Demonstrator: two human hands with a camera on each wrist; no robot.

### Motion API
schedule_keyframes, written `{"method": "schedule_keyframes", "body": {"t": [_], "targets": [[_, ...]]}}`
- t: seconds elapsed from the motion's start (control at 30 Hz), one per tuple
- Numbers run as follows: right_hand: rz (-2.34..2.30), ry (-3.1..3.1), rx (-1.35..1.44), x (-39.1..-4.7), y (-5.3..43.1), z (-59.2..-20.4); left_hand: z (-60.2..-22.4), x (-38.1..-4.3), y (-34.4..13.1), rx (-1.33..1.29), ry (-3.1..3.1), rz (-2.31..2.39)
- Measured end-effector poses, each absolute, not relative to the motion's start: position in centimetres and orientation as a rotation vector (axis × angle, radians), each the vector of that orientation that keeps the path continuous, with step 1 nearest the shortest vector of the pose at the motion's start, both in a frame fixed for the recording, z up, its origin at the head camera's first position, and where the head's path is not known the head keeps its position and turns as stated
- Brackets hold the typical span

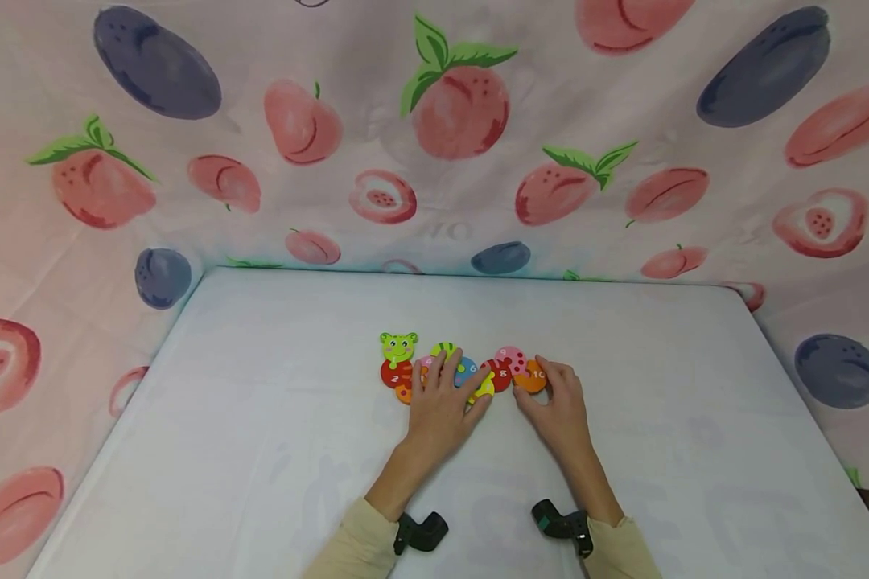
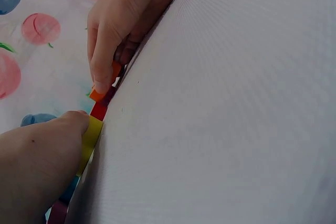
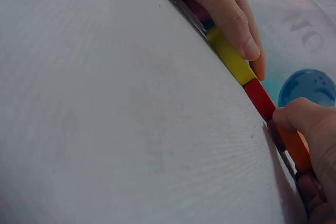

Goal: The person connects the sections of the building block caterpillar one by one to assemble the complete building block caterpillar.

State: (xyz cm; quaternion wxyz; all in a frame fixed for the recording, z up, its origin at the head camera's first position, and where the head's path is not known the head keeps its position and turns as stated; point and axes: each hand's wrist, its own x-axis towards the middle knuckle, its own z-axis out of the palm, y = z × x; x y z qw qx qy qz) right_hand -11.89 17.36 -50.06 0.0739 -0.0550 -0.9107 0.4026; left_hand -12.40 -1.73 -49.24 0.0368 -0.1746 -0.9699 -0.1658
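Note:
A caterpillar number puzzle of round, flat coloured pieces lies in a row on the white table. Its green smiling head piece (image 1: 398,347) is at the left end, above a red piece (image 1: 395,374) marked 2. My left hand (image 1: 438,410) rests spread over the middle of the row, its straight fingers partly hiding several pieces, with the thumb by a yellow piece (image 2: 92,142). With thumb and fingers, my right hand (image 1: 559,402) pinches the orange piece (image 1: 531,376) marked 10 at the right end, beside the red piece (image 1: 502,375) marked 8 and a pink one (image 1: 511,359).
The white table (image 1: 261,450) stretches out around the puzzle on every side. Behind it and at the sides hangs a pale cloth (image 1: 376,96) printed with fruit. A black wrist camera (image 1: 422,532) is strapped at the left sleeve, another black camera (image 1: 561,523) at the right.

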Motion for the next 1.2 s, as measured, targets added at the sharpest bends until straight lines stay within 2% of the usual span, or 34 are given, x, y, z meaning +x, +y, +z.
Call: {"method": "schedule_keyframes", "body": {"t": [0.6,0.8,1.0,1.2], "targets": [[1.048,-2.787,-0.159,-12.0,17.3,-49.6,-48.9,-12.7,-2.2,-0.583,-2.977,-0.51],[1.096,-2.761,-0.217,-11.8,17.2,-49.9,-47.5,-13.8,-5.9,-0.659,-3.029,-0.635],[1.13,-2.754,-0.253,-11.5,17.2,-50.2,-46.6,-14.6,-10.7,-0.532,-3.123,-0.665],[1.115,-2.722,-0.238,-11.6,17.1,-50.1,-45.7,-14.6,-12.1,-0.552,-3.222,-0.696]]}}
